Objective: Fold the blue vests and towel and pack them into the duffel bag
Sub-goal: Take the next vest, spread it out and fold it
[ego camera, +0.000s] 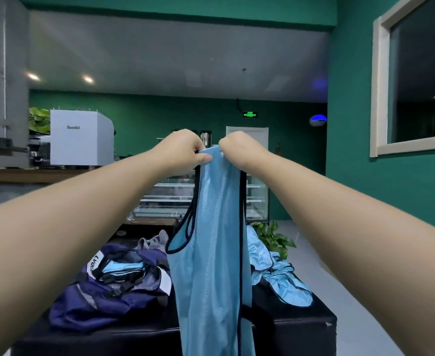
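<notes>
A light blue mesh vest (212, 253) with dark trim hangs in the air in front of me, held up by its shoulder straps. My left hand (183, 150) and my right hand (239, 150) pinch the top of it close together at arm's length. Below on the left lies an open navy duffel bag (103, 301) with folded light blue fabric (122, 268) inside. More blue vests (278, 276) lie in a loose pile on the right of the black table (301, 327). A grey towel (154, 241) shows behind the bag.
A potted green plant (273, 237) stands on the floor beyond the table's right side. Behind are a glass display case (165, 199), a counter with a white machine (80, 137) and green walls. Grey floor runs along the right.
</notes>
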The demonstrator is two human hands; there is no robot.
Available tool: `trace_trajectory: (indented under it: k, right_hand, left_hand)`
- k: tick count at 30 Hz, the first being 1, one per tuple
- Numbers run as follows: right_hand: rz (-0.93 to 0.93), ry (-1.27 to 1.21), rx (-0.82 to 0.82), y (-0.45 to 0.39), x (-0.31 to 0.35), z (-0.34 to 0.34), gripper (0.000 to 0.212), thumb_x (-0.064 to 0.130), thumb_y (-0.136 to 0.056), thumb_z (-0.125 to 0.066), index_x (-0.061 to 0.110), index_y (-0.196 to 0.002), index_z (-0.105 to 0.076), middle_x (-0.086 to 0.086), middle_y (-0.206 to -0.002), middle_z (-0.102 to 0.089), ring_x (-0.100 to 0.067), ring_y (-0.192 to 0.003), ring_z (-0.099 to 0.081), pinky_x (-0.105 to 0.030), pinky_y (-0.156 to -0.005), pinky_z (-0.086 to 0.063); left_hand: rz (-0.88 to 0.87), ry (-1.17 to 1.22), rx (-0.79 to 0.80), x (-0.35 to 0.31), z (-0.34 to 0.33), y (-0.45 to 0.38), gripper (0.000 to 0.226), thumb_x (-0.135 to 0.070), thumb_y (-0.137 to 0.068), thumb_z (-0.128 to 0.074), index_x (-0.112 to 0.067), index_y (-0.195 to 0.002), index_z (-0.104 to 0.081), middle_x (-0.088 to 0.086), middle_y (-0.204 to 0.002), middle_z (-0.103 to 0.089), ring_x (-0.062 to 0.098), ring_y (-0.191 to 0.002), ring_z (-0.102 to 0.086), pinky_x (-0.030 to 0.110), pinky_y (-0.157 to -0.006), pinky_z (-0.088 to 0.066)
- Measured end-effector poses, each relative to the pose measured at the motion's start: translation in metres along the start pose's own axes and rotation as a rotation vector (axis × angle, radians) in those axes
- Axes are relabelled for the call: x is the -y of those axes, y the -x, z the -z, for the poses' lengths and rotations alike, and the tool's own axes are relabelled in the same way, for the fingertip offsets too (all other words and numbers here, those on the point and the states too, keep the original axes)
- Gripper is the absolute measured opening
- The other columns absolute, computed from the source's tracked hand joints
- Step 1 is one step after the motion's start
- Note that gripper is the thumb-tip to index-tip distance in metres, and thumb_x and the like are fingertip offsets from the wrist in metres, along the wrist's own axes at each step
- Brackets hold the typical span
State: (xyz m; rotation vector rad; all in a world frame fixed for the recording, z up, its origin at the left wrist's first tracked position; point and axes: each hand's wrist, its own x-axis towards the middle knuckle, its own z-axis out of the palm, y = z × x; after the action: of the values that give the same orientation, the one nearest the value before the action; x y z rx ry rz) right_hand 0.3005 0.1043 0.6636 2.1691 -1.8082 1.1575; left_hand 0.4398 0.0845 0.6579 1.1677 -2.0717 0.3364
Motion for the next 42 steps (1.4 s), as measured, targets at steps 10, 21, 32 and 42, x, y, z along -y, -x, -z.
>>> trace_trajectory:
  k: [10,21,32,42]
  right_hand:
    - [0.140,-0.286,-0.075,-0.001,-0.010,0.003,0.019,0.026,-0.096,-0.050,0.015,-0.094,-0.066,0.006,-0.072,-0.054,-0.007,-0.063,-0.046,-0.022,-0.053,-0.035]
    - [0.122,-0.349,-0.300,-0.008,-0.030,0.013,0.020,0.024,-0.097,-0.050,0.013,-0.093,-0.066,0.006,-0.074,-0.055,-0.009,-0.067,-0.047,-0.024,-0.058,-0.036]
    - [-0.067,-0.163,-0.166,-0.008,-0.084,0.013,0.024,0.022,-0.099,-0.044,0.008,-0.104,-0.063,0.001,-0.077,-0.052,-0.010,-0.061,-0.042,-0.024,-0.053,-0.032]
    - [0.068,-0.163,-0.349,-0.010,-0.094,0.013,0.023,0.021,-0.099,-0.047,0.005,-0.100,-0.064,-0.004,-0.088,-0.054,-0.015,-0.080,-0.046,-0.026,-0.061,-0.032]
  left_hand:
    - [0.124,0.404,-0.355,0.002,-0.026,0.001,0.023,-0.032,-0.093,-0.057,-0.012,-0.082,-0.060,-0.003,-0.073,-0.052,0.008,-0.063,-0.044,0.028,-0.056,-0.032]
    - [0.080,0.640,0.327,-0.011,-0.033,0.041,0.026,-0.028,-0.100,-0.047,-0.003,-0.106,-0.055,0.007,-0.065,-0.045,0.010,-0.037,-0.029,0.020,-0.036,-0.026]
    - [-0.244,-0.371,0.676,0.030,-0.051,0.067,0.034,-0.048,-0.100,-0.033,-0.024,-0.076,-0.039,-0.006,-0.080,-0.048,0.009,-0.068,-0.045,0.028,-0.065,-0.038]
    - [-0.338,-0.309,0.519,0.052,-0.039,0.049,0.022,-0.044,-0.098,-0.035,-0.034,-0.079,-0.040,-0.013,-0.095,-0.041,0.006,-0.083,-0.044,0.024,-0.076,-0.032]
